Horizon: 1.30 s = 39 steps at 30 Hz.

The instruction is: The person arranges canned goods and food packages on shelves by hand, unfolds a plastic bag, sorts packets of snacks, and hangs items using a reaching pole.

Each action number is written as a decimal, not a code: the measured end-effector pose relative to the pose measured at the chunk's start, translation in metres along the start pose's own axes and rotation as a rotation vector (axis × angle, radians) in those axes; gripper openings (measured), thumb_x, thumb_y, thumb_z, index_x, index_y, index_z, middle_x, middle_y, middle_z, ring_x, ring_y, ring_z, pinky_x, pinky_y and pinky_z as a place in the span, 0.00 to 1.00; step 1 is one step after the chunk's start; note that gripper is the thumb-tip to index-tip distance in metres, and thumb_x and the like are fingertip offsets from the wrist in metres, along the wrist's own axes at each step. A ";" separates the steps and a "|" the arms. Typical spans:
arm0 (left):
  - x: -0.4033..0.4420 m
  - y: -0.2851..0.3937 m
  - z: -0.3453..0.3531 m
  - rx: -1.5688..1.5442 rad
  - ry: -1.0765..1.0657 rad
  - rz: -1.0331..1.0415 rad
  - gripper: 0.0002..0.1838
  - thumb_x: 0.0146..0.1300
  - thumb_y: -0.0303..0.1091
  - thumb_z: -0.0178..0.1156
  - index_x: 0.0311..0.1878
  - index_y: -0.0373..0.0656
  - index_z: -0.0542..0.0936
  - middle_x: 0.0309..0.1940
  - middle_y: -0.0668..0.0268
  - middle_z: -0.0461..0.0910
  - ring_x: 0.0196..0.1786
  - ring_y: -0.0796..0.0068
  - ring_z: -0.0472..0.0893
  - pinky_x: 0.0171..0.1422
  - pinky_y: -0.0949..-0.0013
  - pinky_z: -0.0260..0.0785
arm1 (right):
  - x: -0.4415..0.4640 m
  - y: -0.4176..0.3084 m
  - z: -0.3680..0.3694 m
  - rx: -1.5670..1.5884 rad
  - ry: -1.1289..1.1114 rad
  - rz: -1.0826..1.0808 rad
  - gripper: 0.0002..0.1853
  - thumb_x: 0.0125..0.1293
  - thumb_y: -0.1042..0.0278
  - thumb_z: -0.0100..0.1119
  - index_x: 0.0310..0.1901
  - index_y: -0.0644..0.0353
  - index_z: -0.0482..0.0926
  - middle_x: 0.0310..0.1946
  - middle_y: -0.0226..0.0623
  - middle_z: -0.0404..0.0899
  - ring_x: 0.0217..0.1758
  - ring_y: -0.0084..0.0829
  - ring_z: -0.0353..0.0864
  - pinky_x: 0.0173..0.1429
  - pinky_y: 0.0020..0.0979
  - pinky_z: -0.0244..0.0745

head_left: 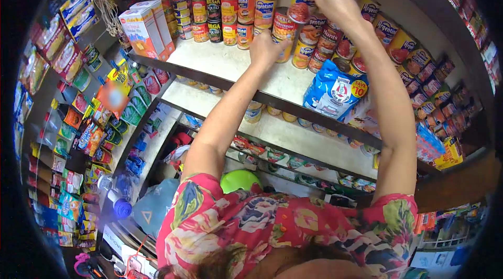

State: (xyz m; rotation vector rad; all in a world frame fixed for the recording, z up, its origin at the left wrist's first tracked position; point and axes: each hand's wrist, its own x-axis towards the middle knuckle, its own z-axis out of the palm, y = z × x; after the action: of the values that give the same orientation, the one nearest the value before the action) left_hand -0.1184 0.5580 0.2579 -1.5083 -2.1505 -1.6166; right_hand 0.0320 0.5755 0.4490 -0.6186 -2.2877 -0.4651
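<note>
From where I stand, the thing to watch is the meat can [299, 6], up among the tins on the top shelf [209, 64]. The right hand [335, 0] is the nearer by far: it comes in from the can's right, knuckles high, fingers closed about the upper right side. That hand is a little blurred, but it looks to be gripping.

The can's long axis runs nearly upright, its top leaning slightly right; how much of that is the bend of the lens I can't say. Nor can I tell whether its base rests on the tins below or hangs just clear of them.

The left hand [266, 48] is lower and to the can's left, at the foot of the bean can [284, 26] stack, thumb pointing right. Whether it grasps the lower tin there or only touches it, I can't make out. So the bean can stands between the two hands, just left of the meat can and below it, while the milk pack [335, 91] sits lower, to the right.
</note>
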 end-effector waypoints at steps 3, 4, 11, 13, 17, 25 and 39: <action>0.000 0.003 -0.004 0.029 -0.007 0.013 0.29 0.42 0.53 0.70 0.32 0.33 0.77 0.30 0.47 0.80 0.36 0.52 0.81 0.42 0.57 0.71 | 0.022 0.003 0.028 0.006 -0.013 0.003 0.12 0.54 0.67 0.60 0.36 0.68 0.77 0.38 0.52 0.77 0.38 0.49 0.78 0.42 0.43 0.72; 0.000 0.004 -0.005 0.049 -0.019 0.015 0.29 0.42 0.53 0.69 0.32 0.33 0.77 0.30 0.47 0.80 0.37 0.52 0.81 0.42 0.57 0.72 | 0.028 -0.009 0.026 -0.050 -0.041 0.018 0.12 0.54 0.70 0.60 0.37 0.69 0.77 0.41 0.53 0.77 0.41 0.50 0.78 0.45 0.43 0.73; -0.001 0.005 -0.003 0.159 0.036 0.098 0.30 0.46 0.56 0.67 0.32 0.33 0.77 0.26 0.47 0.80 0.32 0.51 0.81 0.37 0.56 0.72 | 0.042 -0.015 0.043 -0.072 -0.083 0.093 0.14 0.57 0.71 0.57 0.40 0.74 0.74 0.38 0.55 0.76 0.39 0.48 0.78 0.40 0.42 0.73; -0.002 0.008 -0.005 0.136 0.023 0.099 0.28 0.46 0.53 0.66 0.32 0.33 0.76 0.27 0.46 0.80 0.34 0.51 0.81 0.40 0.56 0.73 | 0.049 -0.029 0.029 0.042 -0.290 0.309 0.12 0.59 0.73 0.55 0.40 0.75 0.74 0.35 0.55 0.76 0.35 0.47 0.78 0.37 0.41 0.73; -0.003 0.011 -0.007 0.120 0.013 0.101 0.26 0.47 0.51 0.66 0.33 0.33 0.76 0.28 0.46 0.80 0.35 0.51 0.81 0.40 0.56 0.73 | 0.055 -0.020 0.049 -0.119 -0.268 0.191 0.10 0.60 0.77 0.51 0.41 0.74 0.74 0.32 0.53 0.76 0.31 0.44 0.76 0.34 0.41 0.71; -0.003 0.007 -0.006 0.131 0.037 0.138 0.29 0.48 0.56 0.64 0.34 0.33 0.76 0.27 0.46 0.79 0.34 0.50 0.81 0.38 0.55 0.73 | 0.049 -0.030 0.042 -0.055 -0.324 0.315 0.11 0.61 0.76 0.51 0.43 0.72 0.75 0.37 0.53 0.76 0.39 0.42 0.78 0.41 0.41 0.72; -0.008 0.011 0.004 0.125 -0.044 0.096 0.28 0.44 0.45 0.70 0.39 0.33 0.69 0.32 0.46 0.79 0.37 0.49 0.81 0.41 0.55 0.73 | -0.027 0.018 0.011 0.041 -0.093 -0.027 0.12 0.55 0.63 0.58 0.35 0.64 0.77 0.31 0.49 0.79 0.35 0.45 0.79 0.39 0.40 0.72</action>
State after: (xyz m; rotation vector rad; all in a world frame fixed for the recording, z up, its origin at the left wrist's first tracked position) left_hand -0.1045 0.5555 0.2590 -1.5971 -2.1213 -1.4049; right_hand 0.0534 0.5878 0.4244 -0.6013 -2.3897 -0.4095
